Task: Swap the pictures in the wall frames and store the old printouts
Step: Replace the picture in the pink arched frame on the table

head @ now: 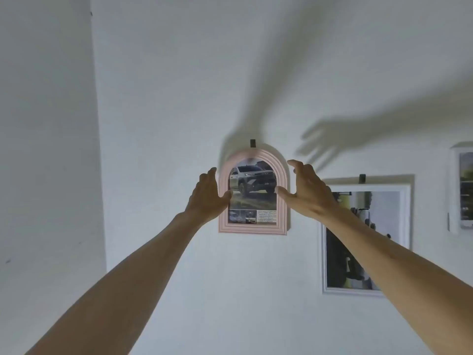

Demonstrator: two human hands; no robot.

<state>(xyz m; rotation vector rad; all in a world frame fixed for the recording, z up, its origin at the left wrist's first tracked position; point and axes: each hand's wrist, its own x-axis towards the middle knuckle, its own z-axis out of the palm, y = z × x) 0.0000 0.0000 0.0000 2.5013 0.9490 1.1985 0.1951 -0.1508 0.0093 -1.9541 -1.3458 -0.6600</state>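
Arched pink frame (253, 228) with car printout (253, 190), on a hook (253, 143) on the white wall (166, 98).
Left hand (208, 194): at the frame's left edge, thumb on the front, fingers behind; contact blurred. Right hand (307, 190): spread wide at the right edge, thumb tip near the frame; cannot tell whether it touches. Right of it: white rectangular frame (407, 213); a third frame (454, 188) at the far right edge.

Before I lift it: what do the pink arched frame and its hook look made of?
Pink arched frame: probably moulded plastic or painted wood; smooth matte ridges, uniform colour. Hook: small and dark, maybe plastic or metal; too blurred to tell.
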